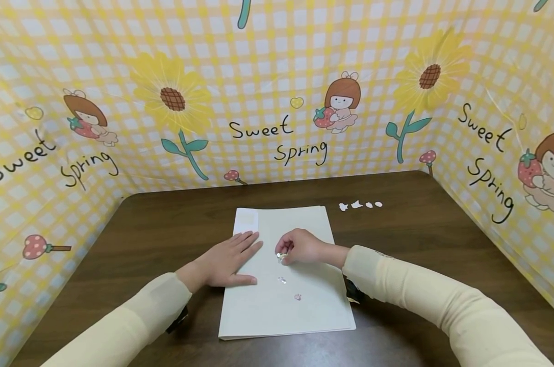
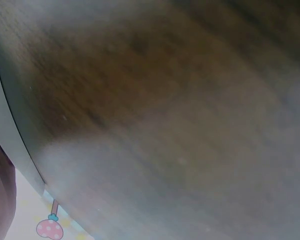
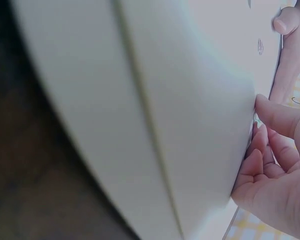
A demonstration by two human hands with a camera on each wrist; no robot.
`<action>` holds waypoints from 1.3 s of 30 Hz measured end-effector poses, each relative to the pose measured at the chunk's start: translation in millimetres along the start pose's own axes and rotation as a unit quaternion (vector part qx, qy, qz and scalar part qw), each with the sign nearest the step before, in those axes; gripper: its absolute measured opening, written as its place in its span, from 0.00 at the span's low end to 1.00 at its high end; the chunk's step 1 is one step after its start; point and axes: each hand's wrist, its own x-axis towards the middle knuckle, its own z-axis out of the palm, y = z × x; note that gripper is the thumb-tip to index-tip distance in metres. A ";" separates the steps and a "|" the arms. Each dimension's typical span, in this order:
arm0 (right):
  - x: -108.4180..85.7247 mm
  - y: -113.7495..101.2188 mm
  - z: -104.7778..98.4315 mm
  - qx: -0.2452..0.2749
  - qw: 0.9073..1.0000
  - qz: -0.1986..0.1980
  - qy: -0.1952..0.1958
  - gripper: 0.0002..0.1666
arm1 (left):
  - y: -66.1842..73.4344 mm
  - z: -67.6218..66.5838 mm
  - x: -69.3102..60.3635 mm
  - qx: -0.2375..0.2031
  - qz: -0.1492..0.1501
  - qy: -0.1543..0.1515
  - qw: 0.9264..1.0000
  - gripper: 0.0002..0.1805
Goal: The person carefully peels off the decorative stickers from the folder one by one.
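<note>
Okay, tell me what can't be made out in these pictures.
Held item: head view; the right hand partly covers it.
Silvery piece and pink piece: head view; too small to tell their designs.
Dark thing by the right sleeve: head view; the sleeve hides part.
Folder under the left hand: head view; the hand covers it there.
Table: left wrist view; its grain is blurred.

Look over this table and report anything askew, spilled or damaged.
Nothing stands out: no spill or damage shows. The white folder lies under the left hand; the right hand pinches a small shiny piece over it. Two small pieces lie on the folder, and four white pieces sit in a row on the table.
</note>
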 end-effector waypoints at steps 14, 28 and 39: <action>-0.4 -0.6 -1.5 -0.012 1.000 -0.005 0.005 0.07 | -1.0 1.2 -1.4 0.000 0.004 0.012 1.000 0.52; 1.3 7.4 -3.9 0.007 1.000 -0.004 0.003 0.05 | -0.5 0.6 -1.1 0.003 0.003 0.014 1.000 0.52; -1.3 10.0 -11.5 0.021 1.000 -0.010 -0.004 0.03 | 0.9 -1.3 -1.7 0.000 -0.001 0.006 1.000 0.53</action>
